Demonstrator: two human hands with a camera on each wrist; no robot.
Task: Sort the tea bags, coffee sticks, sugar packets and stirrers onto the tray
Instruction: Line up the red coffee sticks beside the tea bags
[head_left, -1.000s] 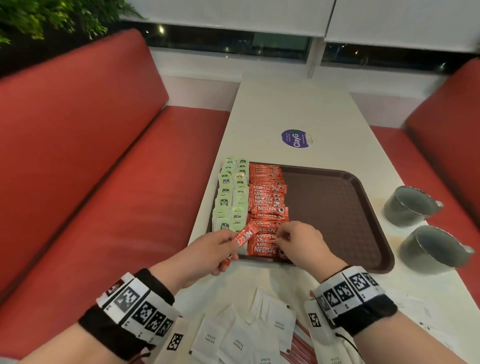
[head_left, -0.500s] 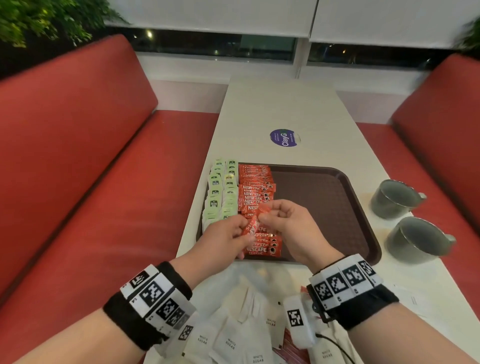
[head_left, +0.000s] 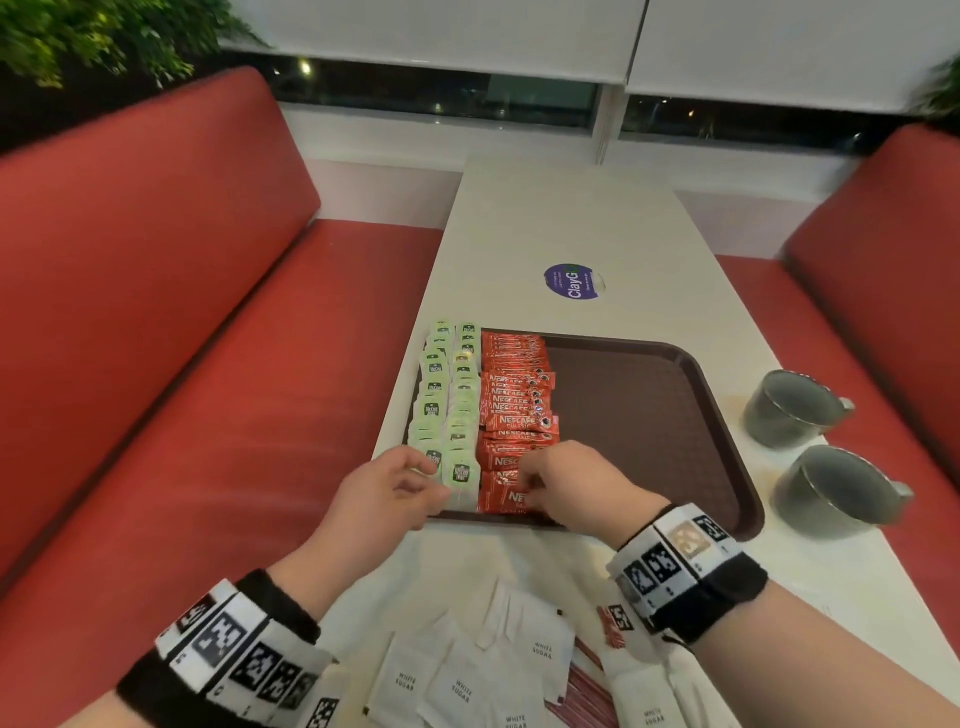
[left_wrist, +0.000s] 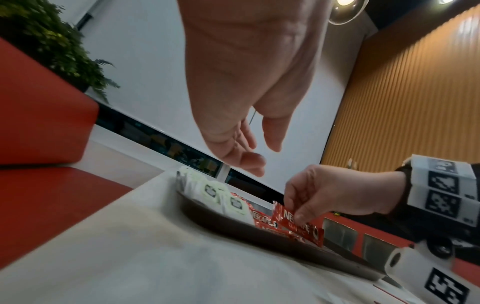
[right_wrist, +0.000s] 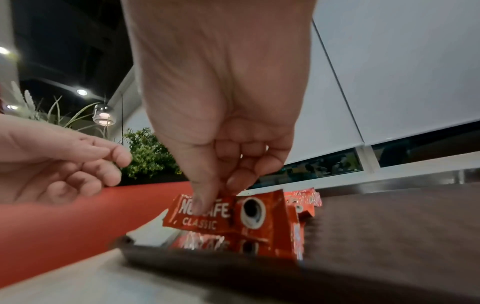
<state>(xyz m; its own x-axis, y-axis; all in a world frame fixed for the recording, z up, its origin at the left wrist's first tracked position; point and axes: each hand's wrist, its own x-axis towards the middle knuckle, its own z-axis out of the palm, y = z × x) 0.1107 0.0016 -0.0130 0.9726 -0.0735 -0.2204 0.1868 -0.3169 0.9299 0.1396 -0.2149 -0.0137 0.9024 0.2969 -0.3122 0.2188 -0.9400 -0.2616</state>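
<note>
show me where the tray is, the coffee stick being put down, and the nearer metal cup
tray (head_left: 649, 426): head view, bare brown floor.
coffee stick (right_wrist: 202, 216): right wrist view, printed front, pinched by the right hand (right_wrist: 221, 102).
nearer cup (head_left: 831, 493): head view, inner wall.

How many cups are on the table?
2. Both stand on the table right of the tray: the far cup by the tray's right edge, the near cup closer to the person. None seems hidden.

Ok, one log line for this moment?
right hand: pinching Nescafe stick over tray | left hand: empty | white sugar packets: unsorted
</note>
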